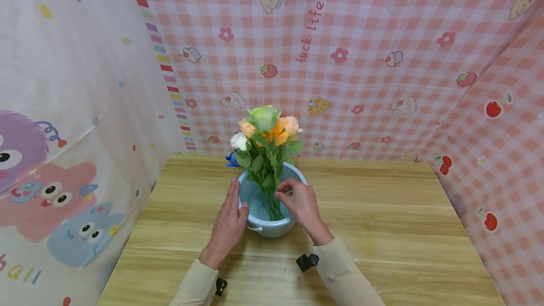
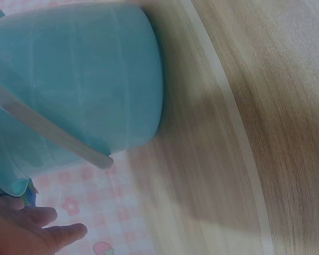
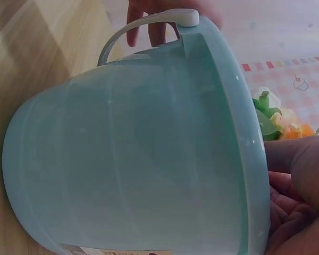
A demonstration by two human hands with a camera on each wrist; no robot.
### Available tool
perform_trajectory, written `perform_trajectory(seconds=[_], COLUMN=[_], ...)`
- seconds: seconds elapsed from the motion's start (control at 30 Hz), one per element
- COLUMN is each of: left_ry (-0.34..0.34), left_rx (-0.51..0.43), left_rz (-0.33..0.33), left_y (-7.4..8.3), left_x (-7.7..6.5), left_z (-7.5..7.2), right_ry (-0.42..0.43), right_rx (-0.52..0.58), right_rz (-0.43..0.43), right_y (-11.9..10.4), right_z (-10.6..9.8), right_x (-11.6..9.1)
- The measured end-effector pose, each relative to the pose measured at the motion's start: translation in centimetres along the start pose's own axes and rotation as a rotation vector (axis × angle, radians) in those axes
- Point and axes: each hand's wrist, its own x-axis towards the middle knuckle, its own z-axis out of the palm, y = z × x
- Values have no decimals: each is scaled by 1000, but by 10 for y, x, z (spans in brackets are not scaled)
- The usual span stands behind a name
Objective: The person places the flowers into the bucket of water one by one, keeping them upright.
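A light blue bucket stands upright on the table, with a bunch of artificial flowers leaning in it, their stems gathered inside. The blooms are green, peach, orange, white and blue. My left hand rests against the bucket's left rim, fingers extended and thumb at the edge. In the left wrist view its fingers show beside the rim. Over the right rim reaches my right hand, its thumb and curled fingers pinching a flower stem. The right wrist view shows those fingers inside the rim, where the stem is hidden.
The wooden table runs back to a pink checked cloth. A white cartoon cloth hangs on the left. The bucket's pale handle hangs down along its side. A label is stuck to the bucket.
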Motion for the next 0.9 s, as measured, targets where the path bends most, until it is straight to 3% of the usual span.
perform_trajectory(seconds=[0.33, 0.53, 0.67, 0.9], left_ry=[-1, 0, 2, 17], left_rx=[-2, 5, 17, 69], left_rz=[-4, 7, 18, -4], left_y=[0, 2, 3, 4], left_x=[0, 0, 1, 1], left_z=[0, 0, -2, -9], right_ry=[-35, -46, -12, 122], right_rx=[-17, 28, 112, 277], right_rz=[6, 9, -3, -58], right_y=[-2, -2, -1, 7], right_z=[-1, -3, -5, -12], right_x=[1, -4, -9, -20])
